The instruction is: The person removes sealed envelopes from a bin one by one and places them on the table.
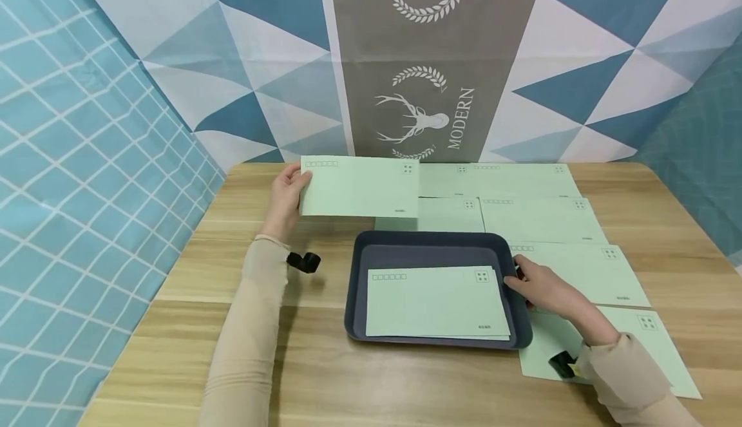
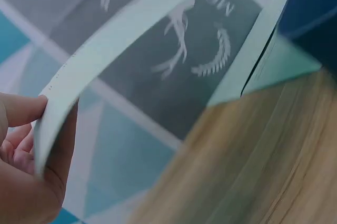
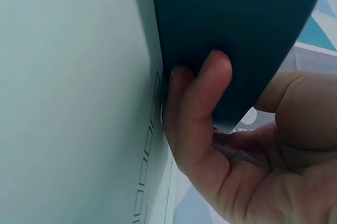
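Observation:
In the head view my left hand (image 1: 285, 196) pinches the left end of a pale green envelope (image 1: 359, 187), thumb on its printed face. The left wrist view shows this envelope (image 2: 100, 58) bowed lengthwise, with the fingers behind it. My right hand (image 1: 547, 287) grips the right wall of a dark blue-grey tray (image 1: 429, 239). Seen from the right wrist, its fingers (image 3: 202, 103) press the tray's outer side (image 3: 237, 18), and the thumb goes over the rim. Inside the tray lies a small stack of green envelopes (image 1: 435, 301), slightly fanned at the right edge.
Several more green envelopes (image 1: 580, 272) lie overlapping on the wooden table (image 1: 232, 324), behind and to the right of the tray. A patterned cloth (image 1: 278, 60) hangs at the table's back edge. Black wrist straps (image 1: 304, 262) stick out from the sleeves.

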`<action>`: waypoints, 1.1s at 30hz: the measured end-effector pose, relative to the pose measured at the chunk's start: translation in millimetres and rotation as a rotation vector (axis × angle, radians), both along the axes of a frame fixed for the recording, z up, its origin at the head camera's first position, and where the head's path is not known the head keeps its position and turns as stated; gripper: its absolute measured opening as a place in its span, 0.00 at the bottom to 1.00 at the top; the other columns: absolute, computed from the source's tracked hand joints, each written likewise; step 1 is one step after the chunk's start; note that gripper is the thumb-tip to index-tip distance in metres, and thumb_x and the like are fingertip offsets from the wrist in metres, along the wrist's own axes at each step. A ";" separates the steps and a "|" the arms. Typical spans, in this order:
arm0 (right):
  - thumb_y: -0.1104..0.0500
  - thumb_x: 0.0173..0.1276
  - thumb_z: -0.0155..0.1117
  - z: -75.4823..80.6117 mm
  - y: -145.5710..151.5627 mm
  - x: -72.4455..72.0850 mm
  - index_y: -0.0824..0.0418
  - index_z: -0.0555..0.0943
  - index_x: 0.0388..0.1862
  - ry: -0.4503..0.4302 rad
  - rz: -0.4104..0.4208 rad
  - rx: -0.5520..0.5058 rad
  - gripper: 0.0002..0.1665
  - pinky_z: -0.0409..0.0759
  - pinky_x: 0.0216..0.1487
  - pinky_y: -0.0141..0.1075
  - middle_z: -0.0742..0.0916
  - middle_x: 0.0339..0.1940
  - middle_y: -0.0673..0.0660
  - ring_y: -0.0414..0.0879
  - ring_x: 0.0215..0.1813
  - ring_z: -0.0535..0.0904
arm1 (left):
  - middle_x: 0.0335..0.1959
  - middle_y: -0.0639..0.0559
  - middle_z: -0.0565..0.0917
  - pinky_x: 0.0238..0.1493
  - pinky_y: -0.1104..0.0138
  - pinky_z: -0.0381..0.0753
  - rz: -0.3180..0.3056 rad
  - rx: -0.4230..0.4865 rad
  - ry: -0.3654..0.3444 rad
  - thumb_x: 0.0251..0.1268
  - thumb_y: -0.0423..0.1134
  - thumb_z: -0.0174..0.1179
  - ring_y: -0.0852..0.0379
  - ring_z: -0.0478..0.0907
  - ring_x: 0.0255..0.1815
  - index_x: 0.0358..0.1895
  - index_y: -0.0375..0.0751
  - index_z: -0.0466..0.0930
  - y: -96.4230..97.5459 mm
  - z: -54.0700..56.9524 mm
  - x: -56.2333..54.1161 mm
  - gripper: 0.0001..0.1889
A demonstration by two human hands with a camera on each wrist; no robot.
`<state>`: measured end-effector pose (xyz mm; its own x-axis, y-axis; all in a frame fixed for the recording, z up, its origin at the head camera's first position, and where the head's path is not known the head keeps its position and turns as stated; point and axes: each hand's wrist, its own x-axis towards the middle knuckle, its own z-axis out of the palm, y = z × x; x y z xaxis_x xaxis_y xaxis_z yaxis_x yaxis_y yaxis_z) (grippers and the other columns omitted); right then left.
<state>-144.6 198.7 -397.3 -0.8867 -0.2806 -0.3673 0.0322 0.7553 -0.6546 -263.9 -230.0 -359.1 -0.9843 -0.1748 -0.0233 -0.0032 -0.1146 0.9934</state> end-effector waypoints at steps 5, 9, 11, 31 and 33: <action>0.58 0.68 0.48 -0.7 -1.1 0.5 0.71 0.63 0.52 -0.011 -0.007 -0.014 0.20 0.73 0.24 0.37 0.76 0.33 0.60 0.46 0.26 0.72 | 0.37 0.59 0.76 0.27 0.76 0.76 0.038 -0.047 -0.118 0.65 0.38 0.51 0.65 0.74 0.32 0.61 0.38 0.66 -20.9 -8.6 -20.5 0.21; 0.58 0.67 0.48 -1.6 -1.8 0.3 0.71 0.63 0.52 -0.022 -0.016 -0.013 0.20 0.73 0.24 0.37 0.76 0.33 0.59 0.46 0.27 0.72 | 0.42 0.59 0.71 0.29 0.76 0.74 0.051 -0.101 -0.194 0.65 0.43 0.51 0.64 0.70 0.37 0.65 0.41 0.62 -35.1 -8.7 -29.1 0.25; 0.58 0.68 0.48 -2.2 -1.3 0.2 0.71 0.63 0.53 -0.023 -0.016 -0.012 0.21 0.73 0.25 0.37 0.76 0.34 0.60 0.46 0.28 0.73 | 0.45 0.57 0.70 0.30 0.75 0.74 0.059 -0.120 -0.218 0.65 0.44 0.51 0.63 0.68 0.38 0.66 0.41 0.62 -40.3 -7.8 -32.9 0.27; 0.57 0.68 0.49 -5.8 2.5 -1.3 0.70 0.63 0.53 -0.025 -0.036 -0.019 0.21 0.73 0.24 0.37 0.76 0.33 0.59 0.46 0.26 0.72 | 0.69 0.50 0.58 0.33 0.74 0.71 0.157 0.120 -0.340 0.68 0.34 0.43 0.64 0.68 0.38 0.68 0.47 0.58 -46.3 -9.7 -48.6 0.25; 0.57 0.68 0.49 -6.3 2.6 -1.6 0.70 0.63 0.53 -0.027 -0.039 -0.020 0.21 0.72 0.24 0.37 0.76 0.33 0.59 0.46 0.26 0.72 | 0.69 0.49 0.58 0.34 0.74 0.70 0.166 0.174 -0.327 0.68 0.33 0.42 0.64 0.69 0.38 0.68 0.46 0.57 -46.4 -11.8 -50.8 0.25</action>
<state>-146.2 201.2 -403.6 -0.8871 -0.2533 -0.3857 0.0793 0.7397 -0.6683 -314.8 -276.4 -370.9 -0.8789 -0.2966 -0.3736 -0.2828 -0.3067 0.9088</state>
